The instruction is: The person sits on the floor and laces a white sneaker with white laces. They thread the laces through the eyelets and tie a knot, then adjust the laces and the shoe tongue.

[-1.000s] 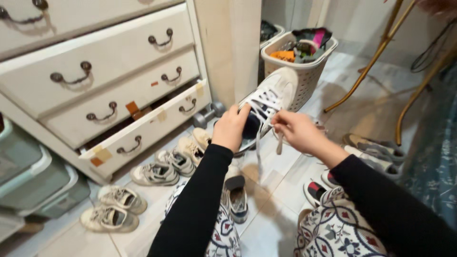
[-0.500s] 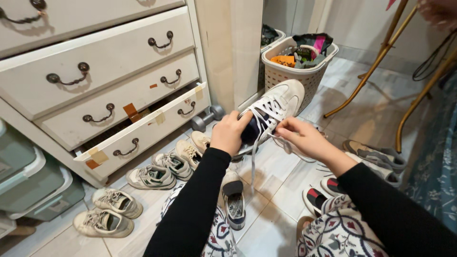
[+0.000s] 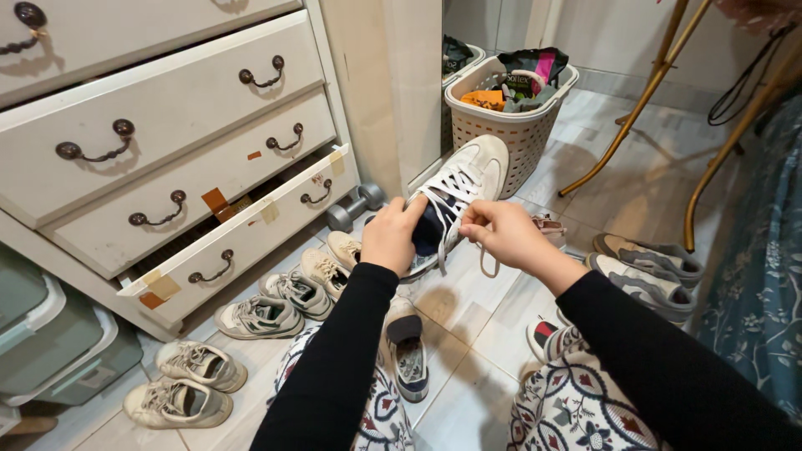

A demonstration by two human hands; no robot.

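White-painted chest of drawers (image 3: 167, 142), the landmark for all that follows: dark metal handles, lowest drawer (image 3: 242, 230) pulled part-way out, with tan tape patches on its front.

Pale tiled floor (image 3: 468, 301), in front of the chest and running to its right.

Green lidded storage bins (image 3: 50, 342), stacked just left of the chest's foot.

Beige perforated laundry basket (image 3: 510, 108), right of the chest past a narrow wall panel, filled with mixed cloth and packets.

Gold-coloured metal stand legs (image 3: 643, 100), further right of the basket.

Pairs of pale trainers (image 3: 251, 317), in a loose row on the floor in front of the open drawer; one dark-lined shoe (image 3: 409, 351) lies nearer the person, and a grey pair (image 3: 643, 267) lies well to the right of the chest.

White lace-up trainer (image 3: 455, 196), held up off the floor to the right of the open drawer, toe pointing away toward the basket.

Left hand (image 3: 393, 235), closed around the heel and collar of the white lace-up trainer, holding it steady.

Right hand (image 3: 501, 234), fingers pinched shut on a white lace (image 3: 484, 266) that loops down below it, close beside the left hand.

Small grey dumbbell (image 3: 355, 205), on the floor at the chest's right corner.

Step in hand, as judged: working the lacing of the held trainer. The next move would call for a firm left grip while the right draws the lace through or snug.
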